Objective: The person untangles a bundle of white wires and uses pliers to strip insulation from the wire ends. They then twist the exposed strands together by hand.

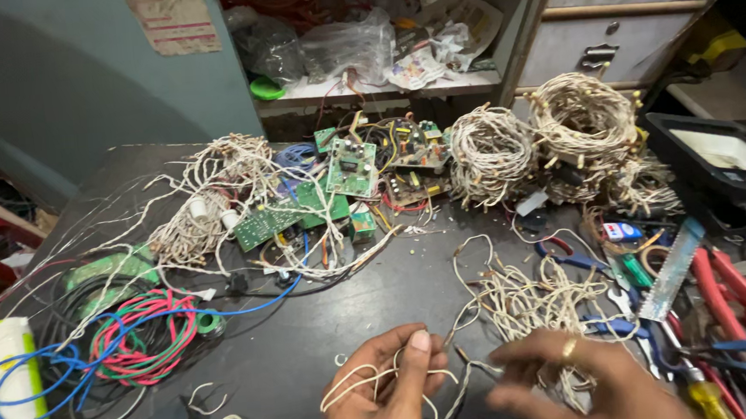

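Both our hands work at the near table edge: our left hand [386, 392] pinches a strand of white wire [359, 385] between thumb and fingers, while our right hand [577, 379], blurred, closes on the same tangle [528, 299]. Beyond lie green circuit boards [303, 210] and coiled white wire bundles [492, 153]; farthest stands a cluttered shelf [382, 86].

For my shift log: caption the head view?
Both hands pinch thin white wire over a dark bench of circuit boards.
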